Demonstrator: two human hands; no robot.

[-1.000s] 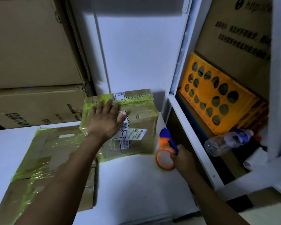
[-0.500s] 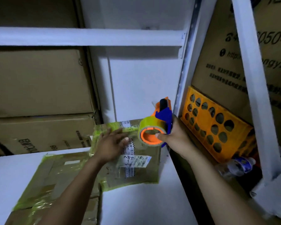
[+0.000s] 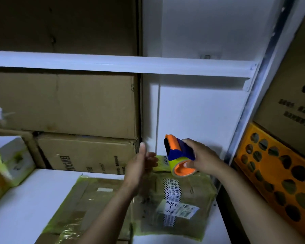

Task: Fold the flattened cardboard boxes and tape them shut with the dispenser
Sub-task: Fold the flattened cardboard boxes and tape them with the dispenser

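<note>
Head view: two taped boxes (image 3: 173,205) lie side by side on the white desk (image 3: 25,205). Above them, left hand (image 3: 141,166) hangs open, fingers loose, gripping nothing. Right hand (image 3: 203,158) clasps the tape dispenser (image 3: 179,156) in the air. Stacked cartons (image 3: 65,104) behind.

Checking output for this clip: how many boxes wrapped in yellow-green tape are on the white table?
2. One taped box lies under the hands, bearing printed labels; the other sits beside it to the left, partly cut off at the bottom edge. More may lie out of frame.
</note>
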